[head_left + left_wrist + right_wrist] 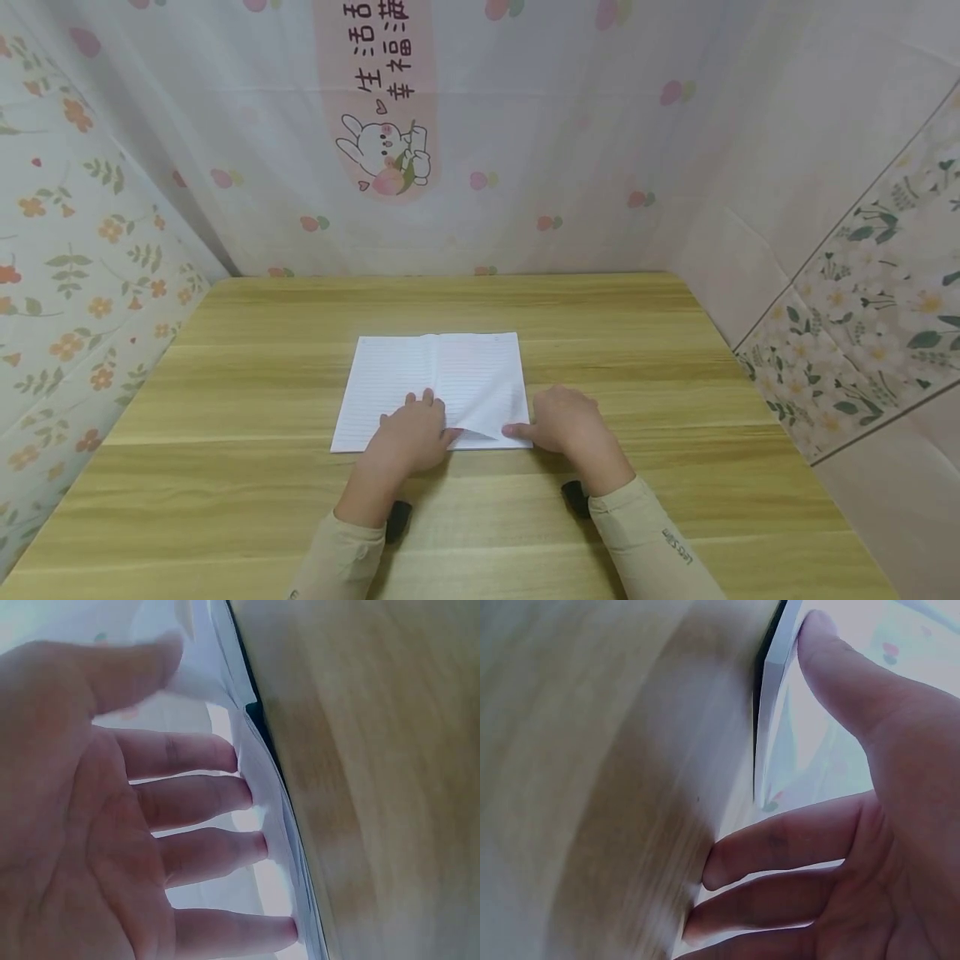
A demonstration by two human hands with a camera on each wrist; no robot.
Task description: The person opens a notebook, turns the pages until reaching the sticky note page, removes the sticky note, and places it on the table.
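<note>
An open notebook (386, 367) with lined white pages lies on the wooden table. On its right half a page (492, 398) is raised, its lower part bent up in a diagonal fold. My left hand (412, 432) rests on the left half near the spine, straight fingertips touching the paper. Its thumb (142, 671), blurred in the left wrist view, is beside the raised page. At the lower right corner my right hand (566, 419) lays its thumb (832, 660) on the notebook's edge. The other fingers (780, 844) of that hand extend to the tabletop, apart from the notebook.
The wood-grain table (247, 400) reaches back to a white curtain (510, 125) printed with fruit and a rabbit. Floral cloth (82, 292) hangs at the left, and a patterned panel (855, 317) stands at the right. Black wrist-worn pieces (398, 521) show under both forearms.
</note>
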